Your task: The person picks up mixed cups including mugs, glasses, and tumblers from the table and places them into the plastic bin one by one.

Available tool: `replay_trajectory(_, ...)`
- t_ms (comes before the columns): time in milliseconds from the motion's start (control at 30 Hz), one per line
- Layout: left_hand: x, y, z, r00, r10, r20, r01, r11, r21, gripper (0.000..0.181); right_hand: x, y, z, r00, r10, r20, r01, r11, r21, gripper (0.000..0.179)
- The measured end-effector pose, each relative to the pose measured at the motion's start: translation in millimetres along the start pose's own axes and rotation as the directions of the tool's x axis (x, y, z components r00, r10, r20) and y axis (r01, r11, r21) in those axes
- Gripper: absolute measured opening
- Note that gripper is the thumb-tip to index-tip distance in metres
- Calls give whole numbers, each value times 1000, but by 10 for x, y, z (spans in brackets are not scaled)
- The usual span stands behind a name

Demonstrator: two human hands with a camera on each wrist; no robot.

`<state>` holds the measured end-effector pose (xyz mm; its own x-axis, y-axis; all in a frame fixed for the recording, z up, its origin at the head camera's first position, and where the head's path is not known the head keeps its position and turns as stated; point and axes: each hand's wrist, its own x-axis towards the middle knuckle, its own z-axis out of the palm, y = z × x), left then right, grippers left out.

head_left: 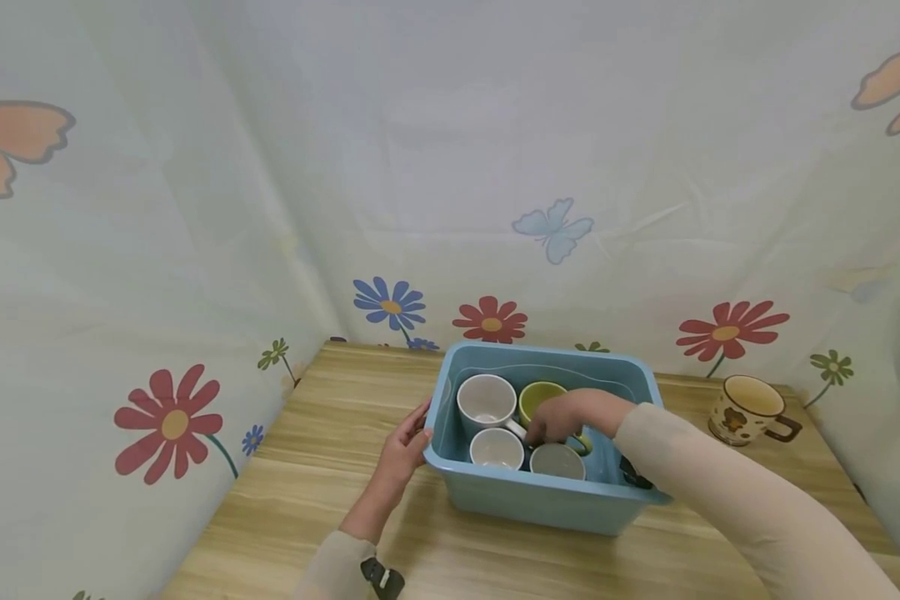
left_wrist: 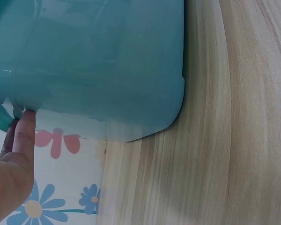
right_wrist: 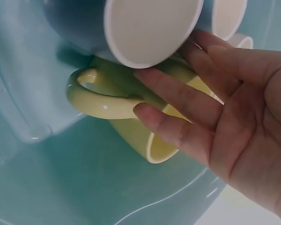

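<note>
A blue plastic bin [head_left: 525, 500] holds mugs. My left hand [head_left: 405, 450] touches its left rim from outside; in the left wrist view its fingers [left_wrist: 25, 136] meet the wall just below the rim, nearly straight. Inside the bin my right hand [head_left: 562, 417] reaches down among the mugs. Its lower fingers [right_wrist: 178, 126] look extended beside the yellow-green mug [right_wrist: 107, 105] and its handle, while the thumb side is partly hidden. Nearest the hand in the bin are a grey-interior mug [head_left: 558, 462], a white mug [head_left: 487, 400] with its handle towards it, and a smaller white-interior mug [head_left: 497, 450].
Outside the bin, at the table's right, stands a cream-and-brown mug [head_left: 746, 408] with a bear picture. The wooden table [head_left: 345, 400] meets a flowered curtain [head_left: 435, 208] at the back and sides. A dark strap [head_left: 381, 577] circles the left wrist.
</note>
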<state>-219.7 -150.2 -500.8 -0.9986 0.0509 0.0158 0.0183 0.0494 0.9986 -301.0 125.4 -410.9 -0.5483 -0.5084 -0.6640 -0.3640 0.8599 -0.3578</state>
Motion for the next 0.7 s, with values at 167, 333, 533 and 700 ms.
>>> replay_trajectory(167,-4,15,5,1000,-4,1,4,1000,0,55,-81,-5,-85,994,-100,-30,100,995,2,37)
replay_trajectory(333,-8,26,7,1000,-4,1,4,1000,7,55,-208,-13,-175,986,-152,-64,154,988,21,34)
replay_trajectory(533,2,17,3,1000,-14,-7,14,1000,13,55,-416,-38,-271,960,-225,-164,228,974,1,36)
replay_trajectory(700,0,9,2,1000,-13,-6,13,1000,5,55,-595,-21,-314,932,-269,-242,277,961,-1,36)
